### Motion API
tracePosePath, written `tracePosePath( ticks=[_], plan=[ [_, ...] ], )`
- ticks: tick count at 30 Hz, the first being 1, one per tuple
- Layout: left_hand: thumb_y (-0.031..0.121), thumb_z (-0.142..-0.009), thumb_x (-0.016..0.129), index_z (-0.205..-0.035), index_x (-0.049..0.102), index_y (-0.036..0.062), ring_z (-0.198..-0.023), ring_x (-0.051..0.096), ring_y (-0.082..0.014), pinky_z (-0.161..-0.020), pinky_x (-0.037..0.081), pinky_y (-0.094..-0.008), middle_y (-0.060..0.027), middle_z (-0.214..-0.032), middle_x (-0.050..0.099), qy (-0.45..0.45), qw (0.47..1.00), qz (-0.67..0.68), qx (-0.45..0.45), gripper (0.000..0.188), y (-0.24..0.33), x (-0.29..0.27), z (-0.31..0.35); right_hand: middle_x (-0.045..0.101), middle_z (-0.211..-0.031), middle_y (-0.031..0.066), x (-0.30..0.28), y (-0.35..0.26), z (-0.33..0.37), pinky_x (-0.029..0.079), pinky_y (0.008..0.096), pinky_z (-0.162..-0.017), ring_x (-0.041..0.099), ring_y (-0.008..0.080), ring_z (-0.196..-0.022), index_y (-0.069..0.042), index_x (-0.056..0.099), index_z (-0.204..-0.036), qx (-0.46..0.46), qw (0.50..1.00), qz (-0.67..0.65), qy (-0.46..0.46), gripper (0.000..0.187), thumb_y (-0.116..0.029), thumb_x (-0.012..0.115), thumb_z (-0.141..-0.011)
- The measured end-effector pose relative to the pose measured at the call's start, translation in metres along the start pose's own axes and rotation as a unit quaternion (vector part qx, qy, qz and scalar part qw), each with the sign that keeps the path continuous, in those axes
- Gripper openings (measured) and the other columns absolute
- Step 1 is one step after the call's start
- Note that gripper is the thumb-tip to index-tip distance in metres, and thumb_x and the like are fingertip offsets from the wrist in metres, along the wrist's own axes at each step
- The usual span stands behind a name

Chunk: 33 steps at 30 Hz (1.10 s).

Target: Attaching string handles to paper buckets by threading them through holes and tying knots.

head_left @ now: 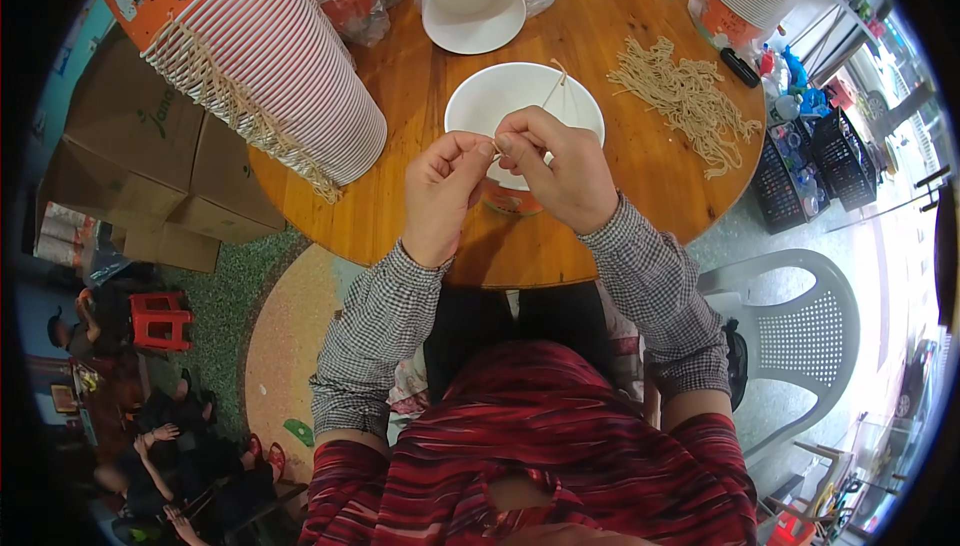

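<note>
A paper bucket (468,96), white inside with an orange printed outside, stands on the round wooden table before me. A thin tan cord (557,76) runs through the far right of its rim, and part of it hangs inside. Above the bucket's near rim, my left hand (438,191) pinches a cord end between thumb and forefinger. My right hand (565,171) is closed in a pinch on the same bit of cord, its fingertips almost touching the left ones. The fingers hide most of the cord there.
A tall leaning stack of orange-and-white buckets (290,76), with cords along its side, stands at the left. Loose cords (680,96) lie in a heap at the right. Another white bucket (473,8) lies tipped at the back. A grey plastic chair (800,346) stands right of me.
</note>
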<state>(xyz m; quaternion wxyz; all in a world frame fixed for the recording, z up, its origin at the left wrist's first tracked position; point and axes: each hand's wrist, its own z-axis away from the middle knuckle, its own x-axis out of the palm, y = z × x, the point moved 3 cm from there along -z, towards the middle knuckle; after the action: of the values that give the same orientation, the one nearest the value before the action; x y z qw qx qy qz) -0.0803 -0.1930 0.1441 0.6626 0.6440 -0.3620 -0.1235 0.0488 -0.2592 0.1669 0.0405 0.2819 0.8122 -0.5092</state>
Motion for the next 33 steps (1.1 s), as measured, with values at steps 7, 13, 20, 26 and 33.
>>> tracePosePath(
  ticks=[7, 13, 20, 26, 33],
  plan=[
    [0.014, -0.093, 0.050, -0.088, 0.054, 0.0062, -0.051, 0.033, -0.0025, -0.044, 0.024, -0.0168, 0.0043, -0.062, 0.044, 0.014, 0.999, 0.034, -0.005, 0.010, -0.001, -0.001, 0.004, 0.064, -0.077, 0.0079, 0.000, -0.003, 0.003, 0.051, 0.0235, -0.065, 0.064, 0.0124, -0.070, 0.002, 0.055, -0.094, -0.006, 1.000, 0.013, 0.008, 0.009, -0.006, 0.055, -0.090],
    [0.014, -0.093, 0.043, -0.084, 0.047, 0.0061, -0.055, 0.037, -0.0059, -0.047, 0.027, -0.0184, -0.0003, -0.065, 0.045, 0.007, 0.998, 0.060, 0.032, 0.013, -0.001, 0.003, 0.006, 0.062, -0.074, 0.0073, -0.001, -0.002, 0.004, 0.048, 0.0258, -0.060, 0.060, 0.0136, -0.068, 0.001, 0.056, -0.089, -0.029, 0.997, 0.074, 0.016, 0.008, -0.007, 0.057, -0.087],
    [0.010, -0.091, 0.044, -0.080, 0.048, 0.0042, -0.057, 0.035, -0.0045, -0.050, 0.026, -0.0189, 0.0026, -0.067, 0.042, -0.040, 0.994, -0.046, 0.085, 0.012, -0.017, -0.006, 0.016, 0.059, -0.071, 0.0124, -0.001, 0.002, -0.001, 0.046, 0.0319, -0.057, 0.058, 0.0244, -0.062, -0.001, 0.051, -0.082, 0.015, 0.997, 0.045, 0.069, 0.009, -0.008, 0.056, -0.086],
    [0.006, -0.090, 0.050, -0.090, 0.057, 0.0012, -0.061, 0.037, -0.0003, -0.053, 0.029, -0.0165, 0.0054, -0.073, 0.049, -0.028, 0.992, -0.093, 0.081, 0.008, -0.019, -0.012, 0.017, 0.059, -0.072, 0.0111, -0.006, 0.014, -0.008, 0.046, 0.0293, -0.059, 0.056, 0.0198, -0.062, 0.001, 0.053, -0.087, 0.011, 0.998, 0.003, 0.061, 0.011, -0.009, 0.057, -0.087],
    [0.003, -0.083, 0.063, -0.100, 0.062, -0.0004, -0.054, 0.039, -0.0003, -0.048, 0.033, -0.0179, 0.0005, -0.085, 0.056, 0.049, 0.930, -0.286, 0.226, 0.017, 0.011, -0.006, -0.003, 0.059, -0.076, 0.0112, -0.013, 0.003, -0.012, 0.046, 0.0284, -0.065, 0.055, 0.0181, -0.068, 0.001, 0.054, -0.088, 0.051, 0.999, -0.011, -0.007, 0.010, -0.009, 0.055, -0.088]
  ],
)
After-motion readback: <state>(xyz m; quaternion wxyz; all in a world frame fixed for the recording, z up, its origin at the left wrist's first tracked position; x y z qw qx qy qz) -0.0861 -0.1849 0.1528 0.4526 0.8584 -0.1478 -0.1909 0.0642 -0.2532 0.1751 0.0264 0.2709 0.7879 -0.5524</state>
